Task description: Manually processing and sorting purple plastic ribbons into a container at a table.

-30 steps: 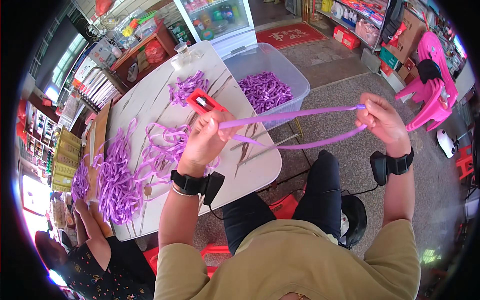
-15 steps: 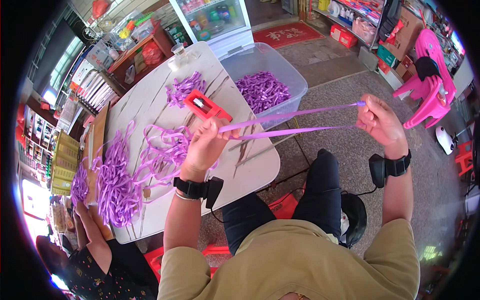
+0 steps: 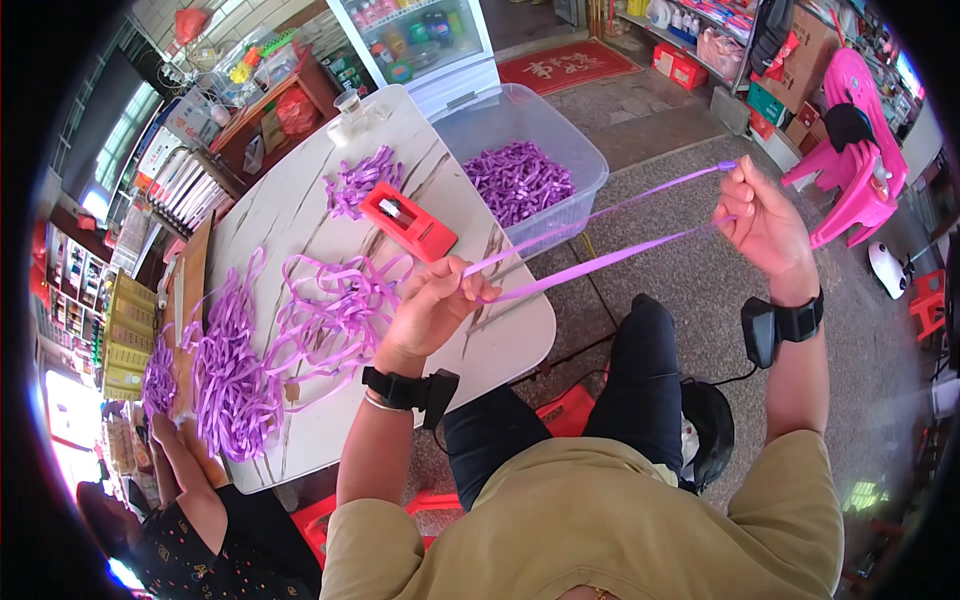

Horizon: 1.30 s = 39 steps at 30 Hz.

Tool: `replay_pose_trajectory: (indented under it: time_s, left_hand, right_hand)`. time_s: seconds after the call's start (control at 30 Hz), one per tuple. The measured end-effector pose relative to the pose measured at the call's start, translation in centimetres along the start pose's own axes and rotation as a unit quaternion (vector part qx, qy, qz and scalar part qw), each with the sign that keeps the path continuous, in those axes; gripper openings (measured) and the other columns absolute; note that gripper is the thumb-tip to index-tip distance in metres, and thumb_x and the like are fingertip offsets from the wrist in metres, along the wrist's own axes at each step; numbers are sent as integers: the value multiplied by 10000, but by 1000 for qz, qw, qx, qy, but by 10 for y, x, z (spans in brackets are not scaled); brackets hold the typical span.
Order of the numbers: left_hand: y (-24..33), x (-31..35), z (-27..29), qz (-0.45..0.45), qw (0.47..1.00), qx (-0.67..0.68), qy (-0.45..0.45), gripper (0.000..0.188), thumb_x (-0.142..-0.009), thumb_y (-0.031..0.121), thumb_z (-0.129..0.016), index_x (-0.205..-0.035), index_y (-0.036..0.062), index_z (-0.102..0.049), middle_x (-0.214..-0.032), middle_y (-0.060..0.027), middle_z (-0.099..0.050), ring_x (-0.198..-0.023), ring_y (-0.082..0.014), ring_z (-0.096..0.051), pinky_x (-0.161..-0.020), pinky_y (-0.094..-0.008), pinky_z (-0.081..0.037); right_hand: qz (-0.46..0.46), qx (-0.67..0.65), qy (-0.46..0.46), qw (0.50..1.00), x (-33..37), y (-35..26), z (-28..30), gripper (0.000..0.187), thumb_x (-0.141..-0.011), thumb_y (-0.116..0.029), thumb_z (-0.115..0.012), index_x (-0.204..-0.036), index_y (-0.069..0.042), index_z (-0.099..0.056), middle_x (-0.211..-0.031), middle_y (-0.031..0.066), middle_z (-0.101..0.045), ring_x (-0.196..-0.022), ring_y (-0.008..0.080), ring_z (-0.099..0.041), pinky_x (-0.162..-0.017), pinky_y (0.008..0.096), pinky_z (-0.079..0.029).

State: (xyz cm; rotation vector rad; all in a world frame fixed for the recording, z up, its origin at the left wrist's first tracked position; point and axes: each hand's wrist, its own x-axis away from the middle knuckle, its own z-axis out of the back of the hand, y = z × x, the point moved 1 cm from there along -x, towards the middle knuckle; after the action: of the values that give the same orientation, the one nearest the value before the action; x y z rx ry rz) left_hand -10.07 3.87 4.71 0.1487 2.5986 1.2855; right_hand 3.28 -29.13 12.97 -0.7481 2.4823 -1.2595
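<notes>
A purple ribbon loop [image 3: 610,258] is stretched between my two hands, its two strands running apart above the table corner and the floor. My left hand [image 3: 437,303] is closed around one end of it. At the right, my right hand [image 3: 765,215] pinches the other end with the fingers curled. Left of my left hand lies a loose tangle of purple ribbons [image 3: 340,305], with a thicker heap [image 3: 232,380] beyond it. A red tape dispenser [image 3: 408,222] sits on the table just past my left hand. Behind it is a small pile of folded ribbons [image 3: 362,182].
The marble-patterned table [image 3: 300,215] is at the left. A clear plastic bin [image 3: 585,185] full of folded purple ribbons stands against its far side. A co-worker [image 3: 205,515] sits at the lower left, hands near more ribbon. A pink chair [image 3: 860,165] stands at the right.
My left hand has moved slightly right and down, and my right hand slightly up. The ribbon's strands have spread farther apart at the right end.
</notes>
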Motion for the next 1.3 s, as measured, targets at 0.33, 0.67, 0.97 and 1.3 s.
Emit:
replay_pose_trajectory:
  time_s: [0.33,0.67,0.97,1.3]
  left_hand:
    - [-3,0,-4,0,999,47,-20,168,-860,220,-493,-782,71,-489,-737,-21,-498,-784,-176,-527,-890,-397,-376]
    - [-19,-45,-56,52,998,3,27,137,-843,153,-532,-899,42,-591,-974,-104,-602,-937,-172,-562,-861,-309,-421]
    - [-62,-85,-87,106,988,-75,87,206,-811,161,-584,-926,-8,-605,-929,-87,-610,-819,-98,-559,-732,-247,-439]
    - [-46,-101,-91,130,985,-56,99,217,-823,207,-546,-901,5,-552,-910,-106,-600,-809,-152,-568,-701,-277,-451]
  right_hand:
    - [-49,-3,26,998,-6,16,22,186,-884,-247,-466,-793,-89,-502,-623,-62,-398,-526,32,-404,-612,232,-460]
    - [-240,195,74,948,4,115,70,201,-833,-211,-529,-895,-25,-574,-725,18,-577,-636,84,-536,-617,234,-435]
    - [58,322,-1,945,17,96,-11,181,-836,-147,-515,-963,-33,-575,-829,0,-595,-601,47,-478,-530,173,-381]
    - [48,190,34,980,16,121,-34,164,-872,-130,-454,-899,-12,-564,-797,48,-610,-626,70,-552,-542,181,-413]
